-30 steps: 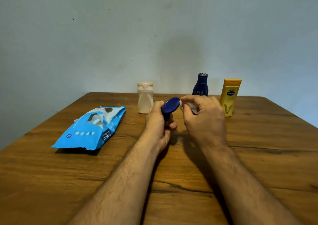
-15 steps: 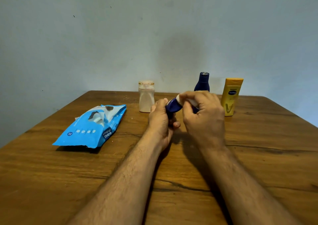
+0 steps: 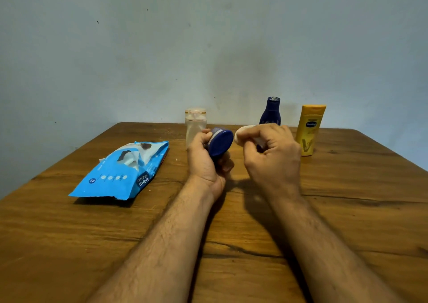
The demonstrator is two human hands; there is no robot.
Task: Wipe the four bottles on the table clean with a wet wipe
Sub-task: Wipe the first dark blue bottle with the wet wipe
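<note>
My left hand (image 3: 205,163) grips a small dark blue bottle (image 3: 220,141), tilted so its oval end faces me, above the middle of the wooden table (image 3: 347,210). My right hand (image 3: 271,159) is closed on a bunched white wet wipe (image 3: 243,133), held just right of the bottle with a small gap between them. Three bottles stand upright along the far edge: a pale translucent bottle (image 3: 195,126), a tall dark blue bottle (image 3: 271,111) partly hidden behind my right hand, and a yellow bottle (image 3: 310,129).
A blue pack of wet wipes (image 3: 120,173) lies on the table to the left, a wipe poking from its opening. A plain pale wall (image 3: 208,48) rises right behind the table's far edge.
The wipe in my right hand has come off the small blue bottle's end and moved slightly right. My left hand has turned the bottle, showing more of its oval end.
</note>
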